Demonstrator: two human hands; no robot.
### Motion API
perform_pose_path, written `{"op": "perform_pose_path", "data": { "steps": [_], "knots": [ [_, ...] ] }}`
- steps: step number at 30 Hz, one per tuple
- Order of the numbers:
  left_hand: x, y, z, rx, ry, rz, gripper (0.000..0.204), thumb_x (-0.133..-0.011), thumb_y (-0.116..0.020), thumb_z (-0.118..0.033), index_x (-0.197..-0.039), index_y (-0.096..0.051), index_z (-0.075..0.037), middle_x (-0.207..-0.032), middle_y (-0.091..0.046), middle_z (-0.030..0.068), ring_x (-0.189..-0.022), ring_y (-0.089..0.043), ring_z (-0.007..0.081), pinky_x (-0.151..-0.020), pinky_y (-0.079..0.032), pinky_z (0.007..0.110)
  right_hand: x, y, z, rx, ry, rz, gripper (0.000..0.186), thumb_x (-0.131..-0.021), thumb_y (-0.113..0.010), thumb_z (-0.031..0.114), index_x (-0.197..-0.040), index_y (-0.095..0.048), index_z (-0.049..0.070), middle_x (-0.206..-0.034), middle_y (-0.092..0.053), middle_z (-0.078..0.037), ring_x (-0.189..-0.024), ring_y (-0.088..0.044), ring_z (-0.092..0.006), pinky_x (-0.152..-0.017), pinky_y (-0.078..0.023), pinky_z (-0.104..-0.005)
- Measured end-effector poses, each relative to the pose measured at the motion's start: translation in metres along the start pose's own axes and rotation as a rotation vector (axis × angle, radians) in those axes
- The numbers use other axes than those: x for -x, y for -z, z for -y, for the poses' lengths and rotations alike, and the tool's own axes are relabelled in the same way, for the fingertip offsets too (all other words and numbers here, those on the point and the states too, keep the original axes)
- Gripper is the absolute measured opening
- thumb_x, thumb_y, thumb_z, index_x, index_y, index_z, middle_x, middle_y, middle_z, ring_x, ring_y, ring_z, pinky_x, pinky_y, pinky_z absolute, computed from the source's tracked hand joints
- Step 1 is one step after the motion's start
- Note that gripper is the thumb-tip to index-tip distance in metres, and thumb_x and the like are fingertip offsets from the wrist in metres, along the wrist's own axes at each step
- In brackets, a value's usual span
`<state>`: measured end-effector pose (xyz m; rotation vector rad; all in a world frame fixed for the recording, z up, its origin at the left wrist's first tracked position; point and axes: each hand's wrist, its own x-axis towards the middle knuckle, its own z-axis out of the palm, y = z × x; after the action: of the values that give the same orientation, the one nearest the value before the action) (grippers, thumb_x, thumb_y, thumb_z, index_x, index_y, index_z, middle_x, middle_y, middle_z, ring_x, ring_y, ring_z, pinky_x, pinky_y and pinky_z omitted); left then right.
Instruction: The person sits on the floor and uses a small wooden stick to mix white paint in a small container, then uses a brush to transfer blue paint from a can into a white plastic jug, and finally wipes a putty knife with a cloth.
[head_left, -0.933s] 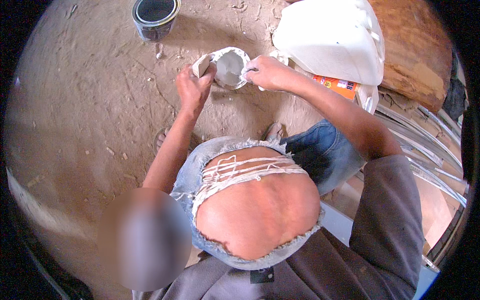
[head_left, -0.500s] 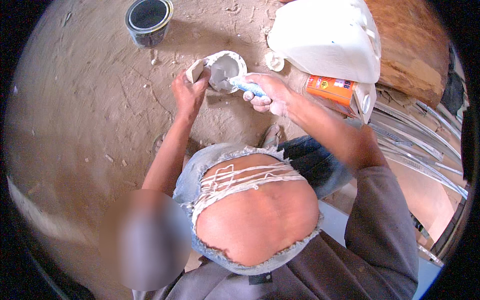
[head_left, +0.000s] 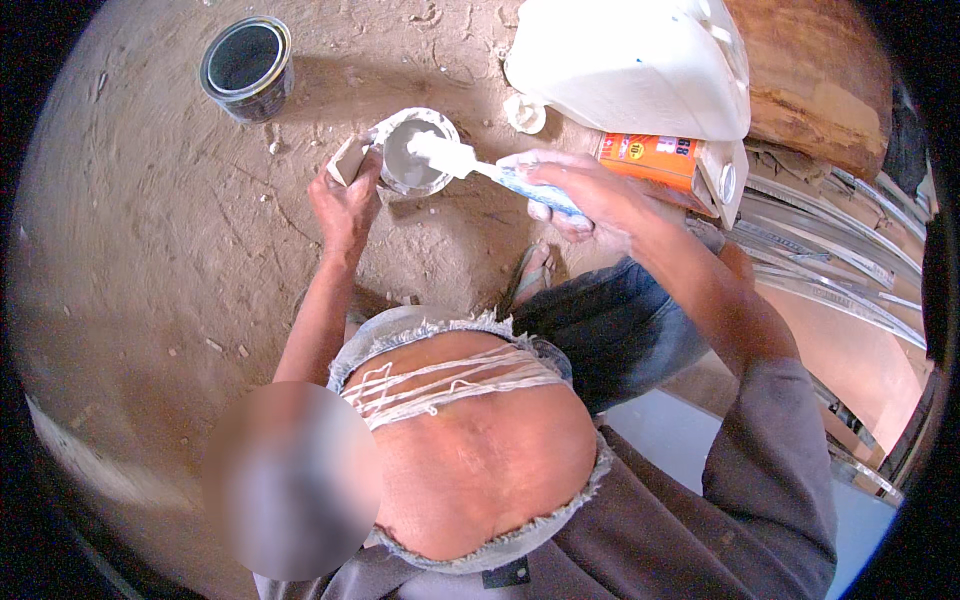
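My left hand [head_left: 345, 205] is closed at the left side of a small round tub [head_left: 452, 128], its rim caked in white and grey-white paste inside. A flat, pale block-like piece [head_left: 348, 160] sits at the same hand's fingers; whether it is part of the tub I cannot tell. My right hand [head_left: 575, 195] grips a blue-handled brush [head_left: 545, 188] thickly coated with white paste. The brush's coated head lies over the tub's opening and right rim. White smears cover my right fingers.
An open dark can [head_left: 247, 70] stands at the far left on the sandy ground. Far right are a white jerrycan [head_left: 630, 65], a small white lump or cup [head_left: 525, 113], an orange tin [head_left: 655, 165] and a brown wooden piece [head_left: 820, 75]. Long metal strips [head_left: 830, 260] lie to the right.
The brush has come up out of the tub, so its white-coated head now shows, and my right hand has moved back to the right. My left hand stays at the tub.
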<state>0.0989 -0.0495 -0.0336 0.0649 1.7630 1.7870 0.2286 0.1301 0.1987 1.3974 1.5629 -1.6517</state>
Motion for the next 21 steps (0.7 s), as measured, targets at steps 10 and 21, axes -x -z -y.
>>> {"op": "perform_pose_path", "data": {
  "steps": [10,21],
  "knots": [
    [0.008,-0.002,-0.026,-0.147,-0.03,-0.037,0.037,-0.085,-0.077,-0.028,-0.107,-0.074,0.001,-0.087,-0.075,0.0127,-0.079,-0.07,0.0163,-0.074,-0.055,0.033,-0.072,-0.039,0.009,1.534,0.846,-0.337,0.027,-0.095,-0.054,0.022,-0.114,-0.07,0.012,-0.09,-0.069,-0.023,-0.074,-0.069,-0.038,-0.066,-0.053,-0.052],
    [-0.003,0.0,-0.001,-0.302,-0.136,-0.037,0.033,-0.088,-0.075,-0.023,-0.113,-0.075,-0.003,-0.094,-0.076,0.0061,-0.084,-0.069,0.0129,-0.076,-0.054,0.031,-0.088,-0.053,0.007,1.069,0.434,-0.093,0.034,-0.091,-0.058,0.028,-0.113,-0.071,0.005,-0.098,-0.071,-0.023,-0.092,-0.069,-0.0384,-0.083,-0.054,-0.0438]
  ]
}}
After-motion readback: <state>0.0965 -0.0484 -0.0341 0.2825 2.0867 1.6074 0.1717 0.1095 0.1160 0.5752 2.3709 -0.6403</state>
